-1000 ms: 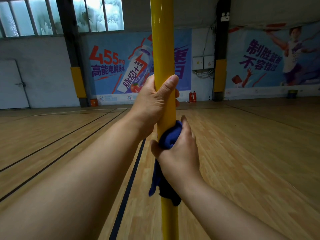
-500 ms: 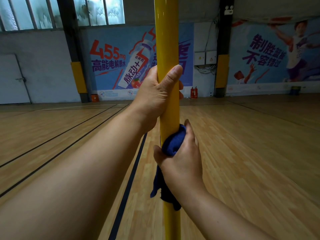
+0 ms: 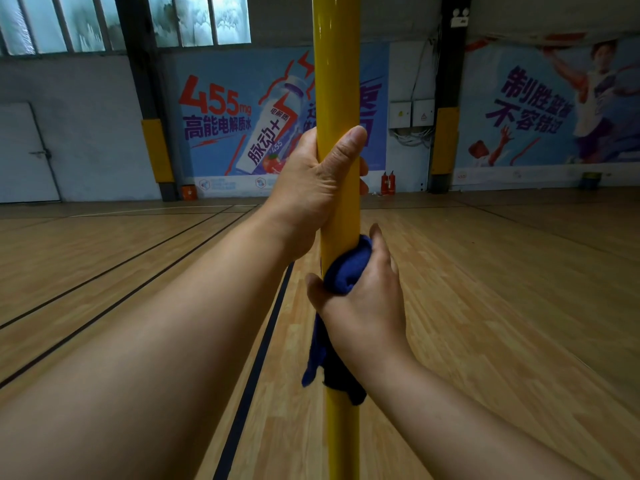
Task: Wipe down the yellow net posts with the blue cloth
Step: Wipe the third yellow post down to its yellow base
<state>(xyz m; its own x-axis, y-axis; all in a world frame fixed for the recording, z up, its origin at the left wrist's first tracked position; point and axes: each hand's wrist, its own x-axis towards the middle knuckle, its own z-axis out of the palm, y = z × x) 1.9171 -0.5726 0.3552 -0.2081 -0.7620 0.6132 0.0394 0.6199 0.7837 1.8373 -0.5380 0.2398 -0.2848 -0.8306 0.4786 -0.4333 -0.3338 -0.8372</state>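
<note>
Two hands are clamped on one upright yellow post, stacked along it. Nearest, the right hand wraps the blue cloth around the post, a loose tail hanging down beneath the wrist. Just above, nearly touching, the left hand grips bare metal, thumb laid across the front. The post's long axis runs straight up and down, so I'd say the cloth can travel freely downward only. Beyond lie the wooden court floor and wall banners.

The left hand grips the upright yellow post; just below, the right hand holds the blue cloth wrapped against it.
</note>
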